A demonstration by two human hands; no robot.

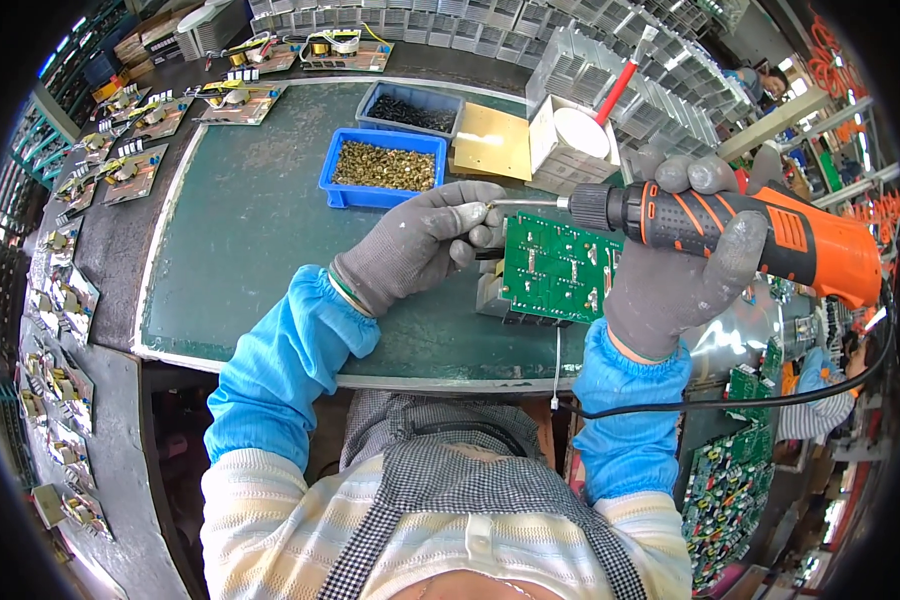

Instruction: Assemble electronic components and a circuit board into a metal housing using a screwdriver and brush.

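My right hand (685,270), in a grey work glove, is wrapped round an orange and black electric screwdriver (715,225). The tool lies nearly level, its bit (530,203) pointing left. At the bit's tip the gloved fingers of my left hand (415,245) are pinched together; what they hold is too small to make out. Just below the bit, a green circuit board (555,265) rests solder side up on a grey metal block (492,297). The right hand and tool cover the board's right end.
Beyond my left hand stand a blue bin (335,190) of small brass-coloured parts and a grey-blue bin (455,125) of black parts. A white box (570,165) holds a red-handled tool (620,90). Metal heat sinks (610,85) are stacked behind. A black cable (710,405) hangs at right.
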